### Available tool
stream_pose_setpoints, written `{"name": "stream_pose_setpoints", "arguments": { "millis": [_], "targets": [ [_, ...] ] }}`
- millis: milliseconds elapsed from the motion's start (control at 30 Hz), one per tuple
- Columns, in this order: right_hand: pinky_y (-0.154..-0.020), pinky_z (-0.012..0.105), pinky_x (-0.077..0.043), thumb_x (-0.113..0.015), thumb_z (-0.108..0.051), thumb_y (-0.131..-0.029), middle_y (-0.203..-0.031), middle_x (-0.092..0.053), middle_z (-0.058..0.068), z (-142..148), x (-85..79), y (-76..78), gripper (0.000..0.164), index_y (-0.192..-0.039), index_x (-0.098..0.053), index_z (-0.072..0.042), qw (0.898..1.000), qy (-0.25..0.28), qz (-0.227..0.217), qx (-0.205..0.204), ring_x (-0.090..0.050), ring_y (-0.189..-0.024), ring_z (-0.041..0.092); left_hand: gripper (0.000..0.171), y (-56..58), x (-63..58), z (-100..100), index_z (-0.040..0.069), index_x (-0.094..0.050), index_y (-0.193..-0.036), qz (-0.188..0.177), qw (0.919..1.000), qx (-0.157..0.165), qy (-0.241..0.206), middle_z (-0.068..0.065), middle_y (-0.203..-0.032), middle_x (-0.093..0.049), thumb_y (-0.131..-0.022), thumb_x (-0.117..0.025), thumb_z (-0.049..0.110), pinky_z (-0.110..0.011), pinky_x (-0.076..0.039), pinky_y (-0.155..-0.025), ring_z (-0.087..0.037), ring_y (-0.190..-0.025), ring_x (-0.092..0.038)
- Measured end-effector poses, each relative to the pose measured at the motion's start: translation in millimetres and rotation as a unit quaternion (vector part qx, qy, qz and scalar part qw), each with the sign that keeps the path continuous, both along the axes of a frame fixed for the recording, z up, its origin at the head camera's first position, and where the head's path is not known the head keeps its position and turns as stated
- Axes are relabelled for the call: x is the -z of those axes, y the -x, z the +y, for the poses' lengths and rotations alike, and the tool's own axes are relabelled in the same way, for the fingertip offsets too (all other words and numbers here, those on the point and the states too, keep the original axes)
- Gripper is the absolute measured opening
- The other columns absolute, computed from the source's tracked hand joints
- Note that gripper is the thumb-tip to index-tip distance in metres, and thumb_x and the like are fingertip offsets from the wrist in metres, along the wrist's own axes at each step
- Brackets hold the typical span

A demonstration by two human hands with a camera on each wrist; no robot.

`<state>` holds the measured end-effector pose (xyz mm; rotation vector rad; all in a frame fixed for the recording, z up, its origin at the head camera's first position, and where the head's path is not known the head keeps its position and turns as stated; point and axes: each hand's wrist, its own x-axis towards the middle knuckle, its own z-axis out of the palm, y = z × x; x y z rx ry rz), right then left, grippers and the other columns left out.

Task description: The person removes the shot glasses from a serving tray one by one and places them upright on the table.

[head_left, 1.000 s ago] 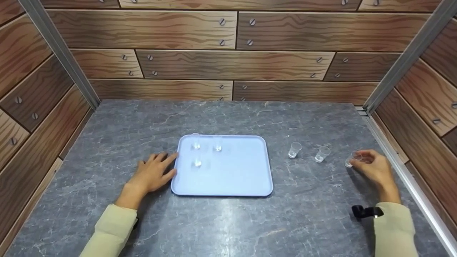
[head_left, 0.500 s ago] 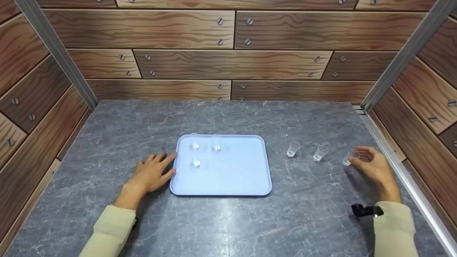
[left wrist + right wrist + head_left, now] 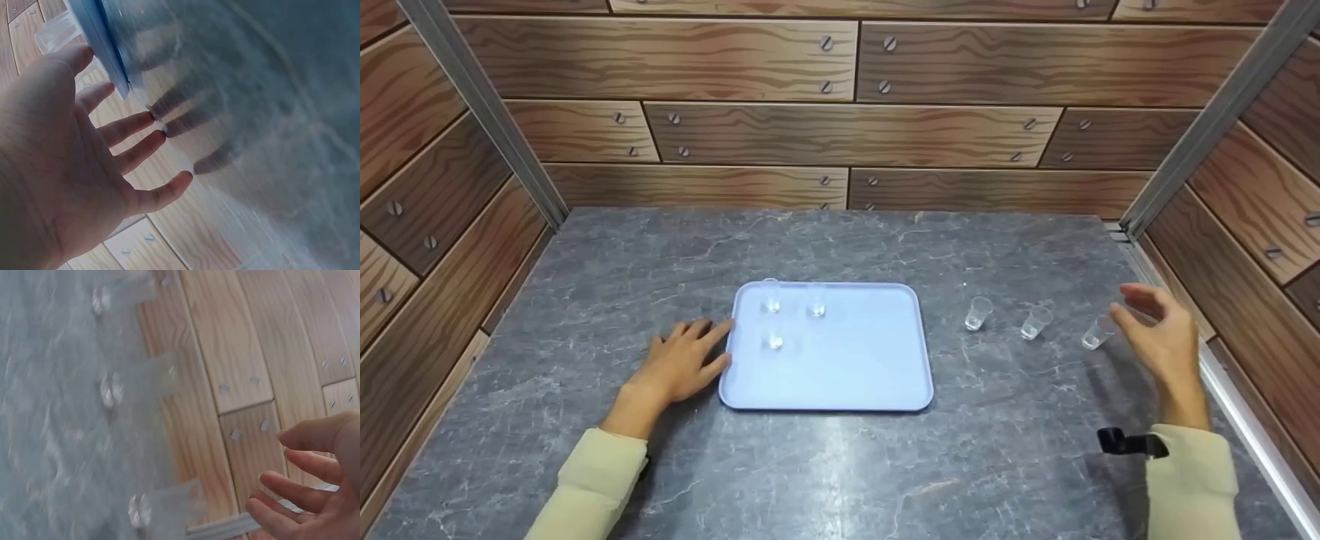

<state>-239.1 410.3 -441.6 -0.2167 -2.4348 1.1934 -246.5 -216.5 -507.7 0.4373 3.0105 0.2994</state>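
Left hand [image 3: 679, 364], fingers spread, touches the left rim of the blue tray [image 3: 855, 367]; right hand [image 3: 1166, 337], thumb and fingers parted, sits just beside the outermost clear glass [image 3: 1095, 335], which lines up with two more glasses [image 3: 1035, 324], the tray bearing one nearer glass [image 3: 774, 341] and two farther glasses [image 3: 817, 307].

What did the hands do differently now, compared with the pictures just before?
The right hand let go of the farthest-right clear cup and moved away and a little to the right, so it holds nothing now. That cup stayed on the table. The left hand still touches the blue tray, and the other cups stayed where they were.
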Motion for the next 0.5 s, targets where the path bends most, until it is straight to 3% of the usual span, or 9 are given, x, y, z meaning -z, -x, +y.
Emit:
{"name": "stream_pose_setpoints", "arguments": {
  "millis": [200,400,500],
  "targets": [
    [-0.084,0.005,-0.046,-0.067,-0.003,-0.086,-0.098,-0.06,-0.025,-40,-19.0,-7.3,0.038,-0.119,-0.057,0.011,0.995,0.049,0.049,-0.068,-0.057,-0.096,-0.01,0.057,-0.8,0.1,0,0.032,-0.032,-0.149,-0.003,1.0,0.0,0.005,-0.015,-0.146,-0.042,-0.097,-0.044,0.051,-0.077,-0.027,-0.095,-0.041,-0.133,-0.037],
    [-0.086,0.008,-0.047,-0.067,-0.004,-0.086,-0.104,-0.061,-0.021,-66,-12.9,-2.5,0.036,-0.119,-0.058,0.008,0.985,0.036,0.056,-0.157,-0.058,-0.101,-0.004,0.056,-1.4,0.1,1,0.031,-0.033,-0.149,0.0,1.0,-0.001,0.002,-0.015,-0.146,-0.043,-0.097,-0.044,0.051,-0.077,-0.027,-0.095,-0.042,-0.134,-0.037],
    [-0.087,0.01,-0.048,-0.067,-0.005,-0.087,-0.107,-0.062,-0.012,-80,-11.3,-0.6,0.034,-0.118,-0.06,0.005,0.982,0.019,0.039,-0.186,-0.058,-0.102,-0.003,0.056,-2.1,-0.6,1,0.031,-0.033,-0.148,0.003,1.0,-0.001,0.001,-0.016,-0.146,-0.043,-0.097,-0.044,0.051,-0.076,-0.027,-0.095,-0.042,-0.133,-0.037]
  ]
}}
